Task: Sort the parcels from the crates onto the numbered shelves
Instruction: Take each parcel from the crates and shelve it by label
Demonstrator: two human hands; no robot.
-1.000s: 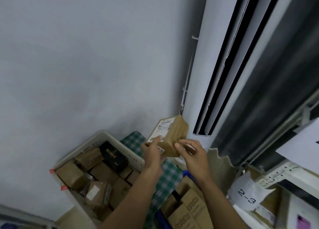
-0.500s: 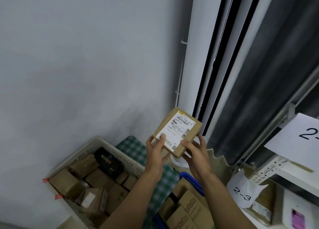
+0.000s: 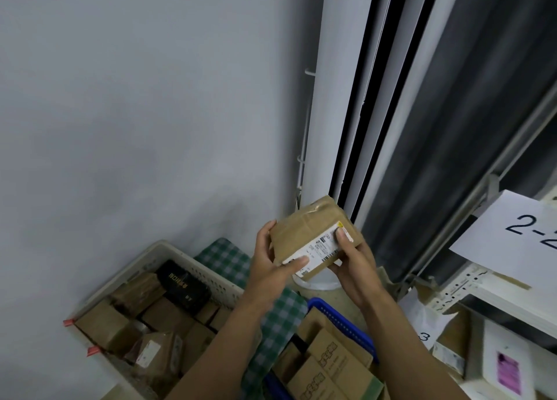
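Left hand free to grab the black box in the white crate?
Probably not yet: the left hand grips the parcel. The black box lies uncovered in the crate below it, so the way looks free once it lets go.

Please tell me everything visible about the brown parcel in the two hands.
The brown parcel is a small flat cardboard box wrapped in glossy tape, held tilted in the air. A white label with barcodes lies along its near edge. The left hand and right hand grip opposite ends, thumbs on the label.
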